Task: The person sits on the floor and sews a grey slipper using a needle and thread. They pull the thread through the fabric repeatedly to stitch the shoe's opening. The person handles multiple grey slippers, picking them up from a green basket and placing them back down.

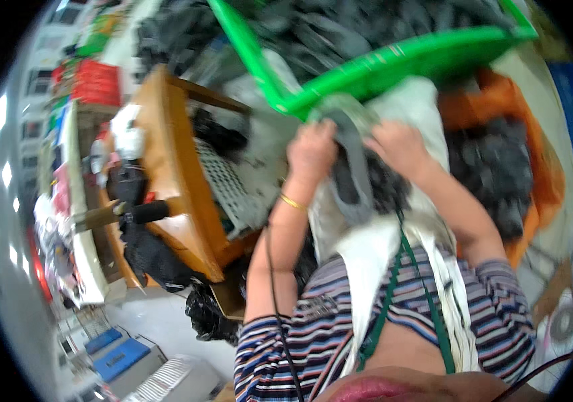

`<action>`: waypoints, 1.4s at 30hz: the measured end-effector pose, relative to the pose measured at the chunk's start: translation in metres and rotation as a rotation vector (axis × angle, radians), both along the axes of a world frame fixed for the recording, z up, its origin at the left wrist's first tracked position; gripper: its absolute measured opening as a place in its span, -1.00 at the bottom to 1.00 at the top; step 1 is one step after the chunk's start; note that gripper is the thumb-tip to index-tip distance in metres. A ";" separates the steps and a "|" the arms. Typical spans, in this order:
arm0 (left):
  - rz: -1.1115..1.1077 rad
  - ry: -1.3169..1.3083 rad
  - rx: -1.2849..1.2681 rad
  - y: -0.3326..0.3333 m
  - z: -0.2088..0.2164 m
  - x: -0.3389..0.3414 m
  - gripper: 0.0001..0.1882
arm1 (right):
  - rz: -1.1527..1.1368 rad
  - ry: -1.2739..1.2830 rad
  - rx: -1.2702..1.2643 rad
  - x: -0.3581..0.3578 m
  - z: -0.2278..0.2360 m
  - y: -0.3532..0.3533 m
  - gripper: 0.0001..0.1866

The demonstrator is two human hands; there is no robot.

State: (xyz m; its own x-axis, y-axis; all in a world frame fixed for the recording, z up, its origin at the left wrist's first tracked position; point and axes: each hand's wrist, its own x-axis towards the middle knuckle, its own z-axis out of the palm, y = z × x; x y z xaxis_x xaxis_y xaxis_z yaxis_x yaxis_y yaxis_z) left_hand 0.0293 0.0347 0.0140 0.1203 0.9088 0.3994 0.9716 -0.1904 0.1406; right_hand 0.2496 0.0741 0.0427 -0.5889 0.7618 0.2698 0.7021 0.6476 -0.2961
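Between my hands hangs a grey, oval, shoe-shaped piece (345, 181) with a paler rim and a darker middle. It looks like a soft shoe upper, but motion blur hides its details. My left hand (313, 149) is closed on its upper left edge. On the other side, my right hand (399, 146) has its fingers curled in at the piece's right edge. Below it, an open white sack (430, 107) with dark grey pieces (388, 184) inside rests against my lap. Just beyond my hands stands a bright green crate (393, 63), heaped with similar dark grey pieces (340, 33).
To the right, an orange sack (547, 174) holds dark items. At left stand a wooden frame (159, 147) and a grey perforated basket (229, 184). A black plastic bag (209, 315) lies lower left, near a blue-topped box (122, 358). A small fan (563, 326) is at lower right.
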 end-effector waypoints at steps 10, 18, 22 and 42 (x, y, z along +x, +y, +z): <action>-0.054 -0.162 0.005 -0.003 0.010 0.001 -0.63 | -0.026 0.330 0.046 0.016 0.000 0.002 -0.79; -0.197 -0.200 0.027 -0.013 0.028 -0.004 -0.62 | -0.074 0.550 -0.161 -0.030 0.010 0.037 -0.77; -0.233 -0.477 -0.037 -0.021 0.026 0.009 -0.64 | 0.058 1.457 -1.008 -0.066 0.018 -0.006 -0.84; -0.473 -0.678 -0.415 -0.050 -0.003 0.045 -0.58 | 0.099 0.767 -0.593 0.039 0.019 -0.086 -0.83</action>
State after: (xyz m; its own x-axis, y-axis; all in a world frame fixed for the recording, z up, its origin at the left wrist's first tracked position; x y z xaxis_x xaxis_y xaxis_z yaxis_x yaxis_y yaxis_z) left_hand 0.0745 -0.0151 0.0114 0.3750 0.9107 0.1734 0.4901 -0.3536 0.7967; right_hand 0.2890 -0.0121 0.0616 -0.4824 0.8539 0.1954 0.1328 0.2918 -0.9472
